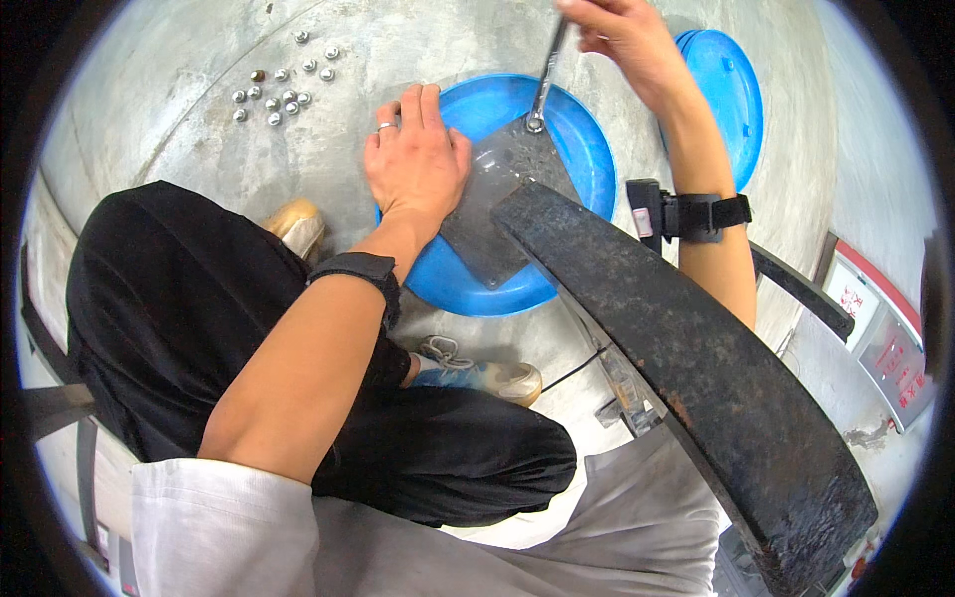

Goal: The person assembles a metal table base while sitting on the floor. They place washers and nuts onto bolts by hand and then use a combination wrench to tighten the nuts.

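Observation:
My left hand (pixel 416 159), a ring on one finger, lies with fingers extended over the left side of a grey metal plate (pixel 487 234) and the round blue disc (pixel 468 294) under it. Up at the far edge, my right hand (pixel 622 35) is closed on the upper end of a silver wrench (pixel 547 80), partly cut off by the picture's top. The wrench's ring end sits at the plate's far corner, around a fastener I cannot make out clearly. A bolt head also shows at the plate's near corner.
Several small shiny nuts (pixel 290 97) lie on the grey floor at the far left. Another blue disc (pixel 731 109) rests at the right. A worn black curved bar (pixel 686 338) crosses the right foreground, overlapping the plate in view. My shoes (pixel 477 376) are beside the disc.

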`<act>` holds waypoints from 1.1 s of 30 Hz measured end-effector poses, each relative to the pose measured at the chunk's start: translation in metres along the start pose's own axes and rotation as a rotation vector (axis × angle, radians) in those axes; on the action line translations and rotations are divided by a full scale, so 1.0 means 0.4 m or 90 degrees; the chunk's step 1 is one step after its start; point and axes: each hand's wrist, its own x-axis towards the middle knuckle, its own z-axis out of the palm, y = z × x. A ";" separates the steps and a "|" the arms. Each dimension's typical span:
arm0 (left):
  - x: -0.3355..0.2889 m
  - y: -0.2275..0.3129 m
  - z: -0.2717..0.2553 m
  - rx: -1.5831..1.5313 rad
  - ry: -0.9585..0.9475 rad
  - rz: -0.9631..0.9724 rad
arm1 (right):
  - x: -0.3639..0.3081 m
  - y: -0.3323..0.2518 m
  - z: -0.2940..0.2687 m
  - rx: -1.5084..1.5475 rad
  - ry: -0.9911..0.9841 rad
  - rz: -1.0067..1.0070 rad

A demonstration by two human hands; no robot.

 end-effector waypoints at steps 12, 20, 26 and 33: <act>-0.005 0.012 0.011 -0.020 0.000 0.003 | -0.248 0.050 -0.162 0.162 0.088 -0.052; -0.006 0.013 0.001 -0.032 -0.005 0.004 | -0.458 0.187 -0.079 0.200 -0.019 0.252; -0.002 0.011 -0.002 -0.016 -0.011 -0.001 | -0.464 0.270 -0.020 0.292 -0.112 0.276; -0.005 0.008 0.000 -0.008 -0.015 -0.006 | -0.463 0.254 0.002 0.246 -0.107 0.327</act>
